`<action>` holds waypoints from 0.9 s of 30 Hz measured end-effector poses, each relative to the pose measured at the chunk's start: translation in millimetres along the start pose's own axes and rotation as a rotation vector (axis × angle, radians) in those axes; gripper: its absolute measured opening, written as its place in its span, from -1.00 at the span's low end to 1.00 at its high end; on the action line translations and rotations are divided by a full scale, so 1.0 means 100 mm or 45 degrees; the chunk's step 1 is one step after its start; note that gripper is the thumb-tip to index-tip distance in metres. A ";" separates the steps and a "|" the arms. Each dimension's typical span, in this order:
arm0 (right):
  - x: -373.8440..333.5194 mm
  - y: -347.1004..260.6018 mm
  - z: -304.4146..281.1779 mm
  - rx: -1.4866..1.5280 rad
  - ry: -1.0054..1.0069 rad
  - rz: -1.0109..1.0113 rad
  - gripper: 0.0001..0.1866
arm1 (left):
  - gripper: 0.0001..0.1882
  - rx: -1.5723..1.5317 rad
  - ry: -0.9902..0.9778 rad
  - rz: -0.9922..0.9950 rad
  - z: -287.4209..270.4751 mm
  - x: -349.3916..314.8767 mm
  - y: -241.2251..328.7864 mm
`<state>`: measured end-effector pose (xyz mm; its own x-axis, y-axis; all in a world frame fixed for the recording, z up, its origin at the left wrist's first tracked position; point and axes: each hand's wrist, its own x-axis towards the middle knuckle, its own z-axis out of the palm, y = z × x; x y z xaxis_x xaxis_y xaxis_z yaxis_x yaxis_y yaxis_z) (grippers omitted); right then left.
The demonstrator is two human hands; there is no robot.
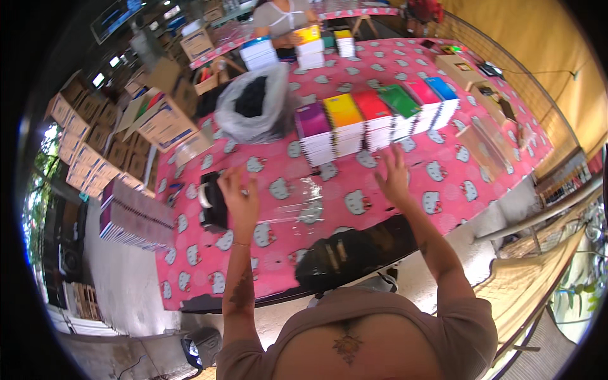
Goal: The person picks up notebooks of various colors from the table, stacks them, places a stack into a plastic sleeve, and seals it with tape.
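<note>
My left hand [237,193] hovers with its fingers apart, close beside a black tape dispenser [214,201] with a pale roll. Stretched toward the notebook stacks, my right hand [394,176] has its fingers spread and holds nothing. Just beyond it stand stacks of spiral notebooks in a row: purple [314,136], yellow [345,123], red [373,117], green [399,104], pink [423,101] and blue [443,100]. Between my hands lies a shiny transparent plastic piece [304,206] on the pink patterned tablecloth [278,190].
A plastic-lined bin [253,104] with dark contents stands beyond my left hand. Black plastic [354,253] lies along the near table edge. Cardboard boxes [166,123] and more notebooks [134,218] fill the left. A person [278,19] stands across the table, by further notebook stacks [310,49].
</note>
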<state>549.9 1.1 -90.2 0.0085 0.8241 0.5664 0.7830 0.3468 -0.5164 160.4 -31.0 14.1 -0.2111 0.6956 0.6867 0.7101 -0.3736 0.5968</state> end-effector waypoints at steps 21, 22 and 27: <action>0.26 2.47 -2.24 0.265 0.153 -0.184 -0.73 | -0.60 0.210 -0.444 0.867 4.21 0.41 3.26; -0.08 2.47 -2.05 0.570 -0.005 -0.090 -0.69 | -0.62 0.141 -0.460 0.824 3.91 0.39 3.41; -0.62 2.15 -1.56 0.379 -0.481 -0.400 -0.65 | -0.69 0.169 -1.254 0.045 2.94 0.10 3.50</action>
<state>814.5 -45.4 -136.9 -0.4618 0.7450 0.4813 0.5027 0.6669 -0.5500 604.2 25.7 108.2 0.4206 0.9071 0.0162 0.7874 -0.3738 0.4901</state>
